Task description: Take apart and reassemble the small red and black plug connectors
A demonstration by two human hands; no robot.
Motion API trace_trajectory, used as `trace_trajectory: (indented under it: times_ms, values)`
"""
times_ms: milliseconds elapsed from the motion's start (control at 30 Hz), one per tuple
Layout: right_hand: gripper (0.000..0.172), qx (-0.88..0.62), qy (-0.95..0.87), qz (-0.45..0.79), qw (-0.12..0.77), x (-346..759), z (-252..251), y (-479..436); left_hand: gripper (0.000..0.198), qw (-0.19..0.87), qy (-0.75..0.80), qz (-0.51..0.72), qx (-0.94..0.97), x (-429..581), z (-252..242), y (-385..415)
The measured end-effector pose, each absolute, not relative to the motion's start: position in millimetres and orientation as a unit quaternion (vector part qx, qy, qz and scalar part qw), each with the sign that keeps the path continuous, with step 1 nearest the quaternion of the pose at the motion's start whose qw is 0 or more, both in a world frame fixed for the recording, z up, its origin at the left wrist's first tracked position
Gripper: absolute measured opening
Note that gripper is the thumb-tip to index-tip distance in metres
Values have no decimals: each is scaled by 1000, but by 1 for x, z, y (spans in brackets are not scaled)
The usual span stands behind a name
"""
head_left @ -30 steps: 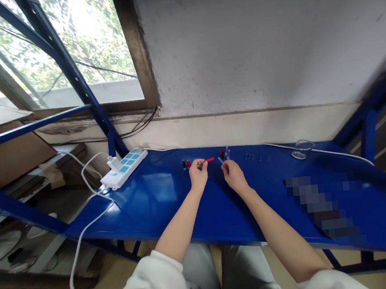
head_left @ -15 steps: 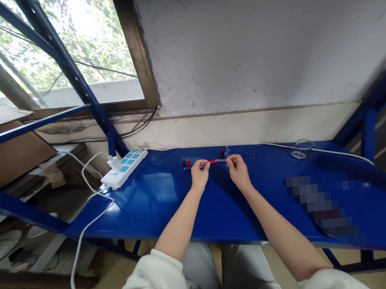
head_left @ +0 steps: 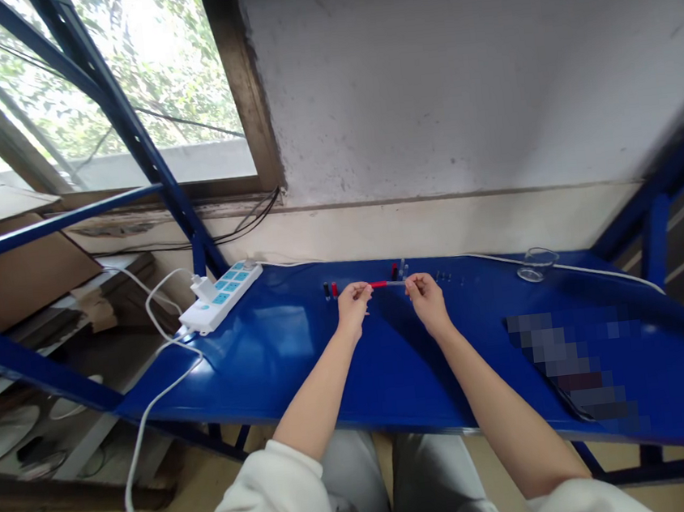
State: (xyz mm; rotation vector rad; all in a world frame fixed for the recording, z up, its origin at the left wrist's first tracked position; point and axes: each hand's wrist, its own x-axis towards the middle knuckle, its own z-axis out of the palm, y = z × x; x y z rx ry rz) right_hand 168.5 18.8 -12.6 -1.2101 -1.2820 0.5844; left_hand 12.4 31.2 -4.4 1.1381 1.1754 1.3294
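Observation:
Between my two hands a slim pen (head_left: 379, 285) with a red section and a clear barrel lies level, just above the blue table (head_left: 280, 360). My left hand (head_left: 353, 310) pinches its red end. The clear end is in the fingertips of my right hand (head_left: 426, 299). A thin pale tip shows just below my left fingers; I cannot make out what it belongs to. Left of that hand stand a small black piece (head_left: 326, 290) and a red piece (head_left: 334, 290). Behind the pen are a dark red piece (head_left: 394, 271) and clear pieces (head_left: 403, 267).
Several tiny clear parts (head_left: 447, 276) lie right of my right hand. Farther right is a clear round item (head_left: 537, 264) near a white cable. A white power strip (head_left: 222, 298) with a plug sits at the left. A blurred dark object (head_left: 565, 367) lies at the right front.
More of the pen's red section now shows beside my left fingers. My right hand has shifted slightly right, and a thin pale tip has appeared below my left hand.

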Motion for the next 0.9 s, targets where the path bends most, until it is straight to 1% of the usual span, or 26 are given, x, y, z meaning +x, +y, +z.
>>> trace_trajectory:
  times_ms: [133,267,367,433,567,667,767,833,900]
  values:
    - [23,-491,-545,297,611,170,-9,18,22,518,465,532,482,12,-1,29]
    - [26,-470,-560,340,591,168,-7,17,21,530,425,515,523,15,1,25]
    - [30,-464,-593,364,549,169,-4,16,22,524,417,513,537,16,2,24]
    - [32,-461,-632,367,504,171,-1,13,22,508,419,517,546,15,5,23]
    - [28,-448,-697,375,416,170,6,5,21,462,390,506,616,4,21,20]
    - [24,-461,-717,336,402,161,7,3,20,443,363,469,672,-14,33,17]
    - [23,-497,-703,275,428,146,4,9,17,381,403,525,645,-35,35,18]
    - [22,-518,-683,285,430,135,4,18,16,331,440,586,595,-47,32,21]
    - [18,-531,-681,293,411,123,5,29,18,299,469,633,539,-56,26,24]
